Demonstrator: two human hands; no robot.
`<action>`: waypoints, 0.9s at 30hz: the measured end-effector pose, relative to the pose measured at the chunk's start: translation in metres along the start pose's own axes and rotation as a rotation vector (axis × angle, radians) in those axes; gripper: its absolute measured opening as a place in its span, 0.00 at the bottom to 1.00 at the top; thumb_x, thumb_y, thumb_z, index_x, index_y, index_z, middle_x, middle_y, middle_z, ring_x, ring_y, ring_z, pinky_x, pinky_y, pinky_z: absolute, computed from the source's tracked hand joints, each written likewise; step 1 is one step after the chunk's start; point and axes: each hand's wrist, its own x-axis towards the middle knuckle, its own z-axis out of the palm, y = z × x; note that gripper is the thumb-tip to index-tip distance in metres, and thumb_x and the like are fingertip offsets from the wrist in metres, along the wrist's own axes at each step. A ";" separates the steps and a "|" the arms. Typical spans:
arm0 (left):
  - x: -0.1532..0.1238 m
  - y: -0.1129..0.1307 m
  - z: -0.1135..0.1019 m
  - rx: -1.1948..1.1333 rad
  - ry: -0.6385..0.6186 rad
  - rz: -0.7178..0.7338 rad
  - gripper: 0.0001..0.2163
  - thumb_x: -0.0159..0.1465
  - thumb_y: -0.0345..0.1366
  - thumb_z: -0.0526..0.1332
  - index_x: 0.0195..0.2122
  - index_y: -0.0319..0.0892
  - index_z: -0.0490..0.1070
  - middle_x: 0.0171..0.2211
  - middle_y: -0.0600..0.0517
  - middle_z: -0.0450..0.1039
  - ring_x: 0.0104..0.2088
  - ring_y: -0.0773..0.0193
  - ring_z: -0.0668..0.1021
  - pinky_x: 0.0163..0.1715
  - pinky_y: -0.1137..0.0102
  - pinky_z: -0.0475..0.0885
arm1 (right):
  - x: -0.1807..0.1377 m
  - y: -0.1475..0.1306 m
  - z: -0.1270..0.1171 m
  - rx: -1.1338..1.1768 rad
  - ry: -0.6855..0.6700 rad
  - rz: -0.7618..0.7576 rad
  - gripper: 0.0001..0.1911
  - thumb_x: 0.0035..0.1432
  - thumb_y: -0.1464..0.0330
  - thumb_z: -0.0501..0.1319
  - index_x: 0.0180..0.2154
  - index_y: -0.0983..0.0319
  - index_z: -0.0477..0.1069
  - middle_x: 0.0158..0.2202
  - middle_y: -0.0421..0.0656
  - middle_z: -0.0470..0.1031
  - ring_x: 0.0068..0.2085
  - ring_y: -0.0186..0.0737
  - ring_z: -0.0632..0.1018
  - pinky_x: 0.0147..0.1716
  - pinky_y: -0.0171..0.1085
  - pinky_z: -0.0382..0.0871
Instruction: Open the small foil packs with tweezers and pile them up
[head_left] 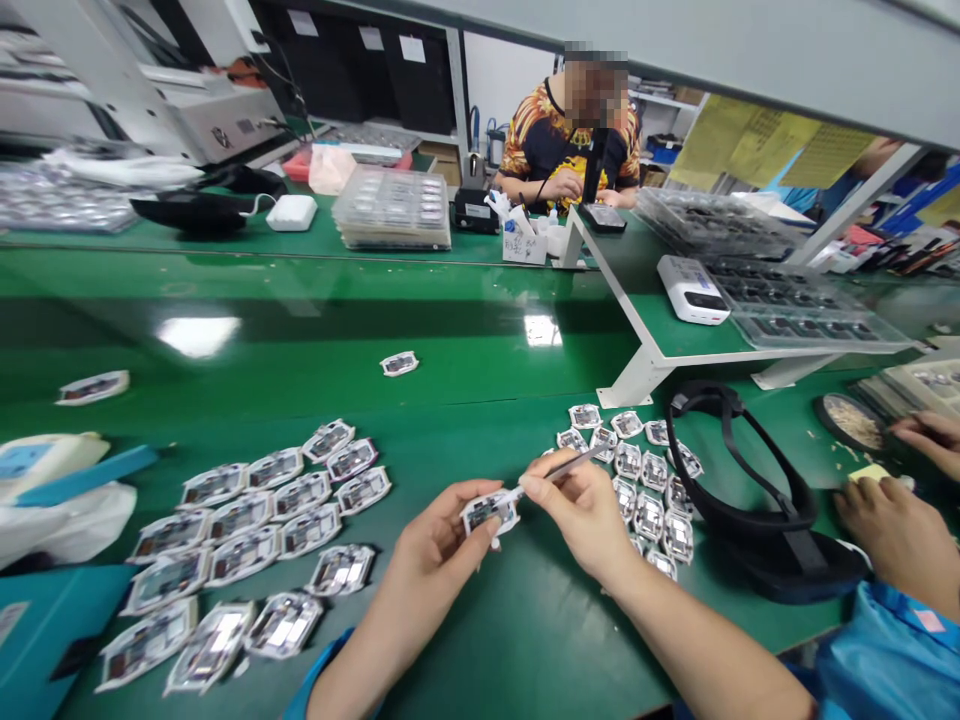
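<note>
My left hand (442,545) grips a small white-framed electronic module (487,512), with circuit parts showing inside the frame, between thumb and fingers. Pinched in my right hand (574,505) is a slim grey tool that looks like tweezers (577,461); its pale tip reaches the module, and whether it grips a part there I cannot tell. Rows of similar modules (244,553) lie on the green table left of my hands. A second group of modules (649,513) lies just beyond and to the right of my right hand.
A black head strap (739,500) lies at right, near a co-worker's hands (900,530) and a round dish (851,420). A raised shelf (637,320) carries a white power bank (694,290) and clear trays. At left sits a teal box (60,640). Another person (574,140) sits opposite.
</note>
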 end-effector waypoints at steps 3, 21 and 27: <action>0.000 0.002 0.000 0.001 -0.006 -0.002 0.14 0.55 0.40 0.65 0.42 0.41 0.72 0.24 0.55 0.73 0.22 0.67 0.69 0.23 0.73 0.65 | -0.001 -0.001 -0.001 -0.006 -0.011 -0.012 0.06 0.51 0.66 0.67 0.28 0.60 0.73 0.27 0.39 0.75 0.29 0.35 0.74 0.30 0.34 0.67; -0.003 -0.001 -0.002 -0.010 -0.006 -0.016 0.14 0.58 0.39 0.65 0.44 0.41 0.71 0.22 0.57 0.71 0.22 0.68 0.68 0.23 0.74 0.62 | -0.003 0.001 0.000 -0.023 -0.020 -0.081 0.05 0.54 0.67 0.65 0.30 0.60 0.72 0.27 0.40 0.75 0.30 0.36 0.75 0.31 0.35 0.67; -0.002 0.001 -0.003 0.003 -0.013 -0.017 0.14 0.58 0.39 0.64 0.44 0.41 0.71 0.23 0.57 0.70 0.22 0.69 0.67 0.23 0.74 0.61 | -0.003 -0.001 0.002 0.003 0.002 -0.073 0.05 0.54 0.66 0.65 0.30 0.60 0.71 0.26 0.39 0.75 0.29 0.36 0.75 0.30 0.35 0.68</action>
